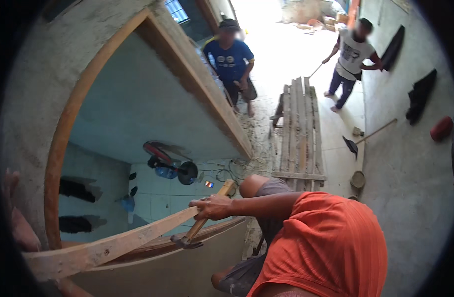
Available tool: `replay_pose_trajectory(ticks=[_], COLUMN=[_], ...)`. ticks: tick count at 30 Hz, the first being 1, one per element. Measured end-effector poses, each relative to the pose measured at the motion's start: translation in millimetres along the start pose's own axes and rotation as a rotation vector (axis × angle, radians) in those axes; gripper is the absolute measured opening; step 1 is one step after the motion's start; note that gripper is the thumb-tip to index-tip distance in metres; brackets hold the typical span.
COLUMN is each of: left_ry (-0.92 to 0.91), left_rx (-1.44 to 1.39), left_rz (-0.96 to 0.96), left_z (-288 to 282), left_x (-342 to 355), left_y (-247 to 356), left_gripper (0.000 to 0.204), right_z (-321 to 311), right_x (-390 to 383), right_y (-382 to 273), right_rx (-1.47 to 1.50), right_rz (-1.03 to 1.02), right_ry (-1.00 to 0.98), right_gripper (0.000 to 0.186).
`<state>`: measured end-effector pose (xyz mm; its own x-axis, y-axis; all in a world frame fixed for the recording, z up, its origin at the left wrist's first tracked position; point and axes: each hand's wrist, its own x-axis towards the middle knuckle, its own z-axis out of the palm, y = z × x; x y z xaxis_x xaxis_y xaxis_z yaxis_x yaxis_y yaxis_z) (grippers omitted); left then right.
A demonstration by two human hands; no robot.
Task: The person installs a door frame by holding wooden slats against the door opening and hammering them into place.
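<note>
My right hand (pixel 214 206) is closed round the wooden handle of a claw hammer (pixel 196 229), its metal head hanging downward. Against those fingers lies one end of a long, pale wooden plank (pixel 115 243). The plank runs left and broadens toward the lower left rim. There, my left hand (pixel 25 230) shows dimly beside the plank's upper edge, its wrist hidden behind the wood. Blur and the dark rim hide whether its fingers grip anything. My orange sleeve and bent knees fill the lower right.
A wood-framed opening (pixel 192 76) stands at left, with a fan (pixel 187 172) on the tiled floor beyond it. A slatted wooden bench (pixel 300 128) is ahead. One person in blue (pixel 229 59) and another in a white-fronted shirt (pixel 353 57), holding a stick, stand farther back. A hoe (pixel 352 146) lies by the right wall.
</note>
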<state>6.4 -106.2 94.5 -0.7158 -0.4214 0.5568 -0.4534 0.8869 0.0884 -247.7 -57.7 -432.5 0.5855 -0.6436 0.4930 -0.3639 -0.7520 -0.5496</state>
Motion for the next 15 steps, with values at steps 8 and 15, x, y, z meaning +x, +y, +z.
replay_pose_trajectory(ticks=[8,15], left_ry=[0.066,0.277], left_rx=[-0.084,-0.66], left_rz=[0.04,-0.052], left_z=[-26.6,15.7], left_x=[-39.5,-45.5], left_y=[-21.8,72.9], left_gripper=[0.084,0.108], right_z=[-3.8,-3.9], right_x=[4.9,-6.3], right_y=[15.4,26.2], right_rx=[-0.144,-0.179], right_rz=[0.13,0.231], right_ry=[-0.19,-0.186], right_gripper=[0.039,0.033])
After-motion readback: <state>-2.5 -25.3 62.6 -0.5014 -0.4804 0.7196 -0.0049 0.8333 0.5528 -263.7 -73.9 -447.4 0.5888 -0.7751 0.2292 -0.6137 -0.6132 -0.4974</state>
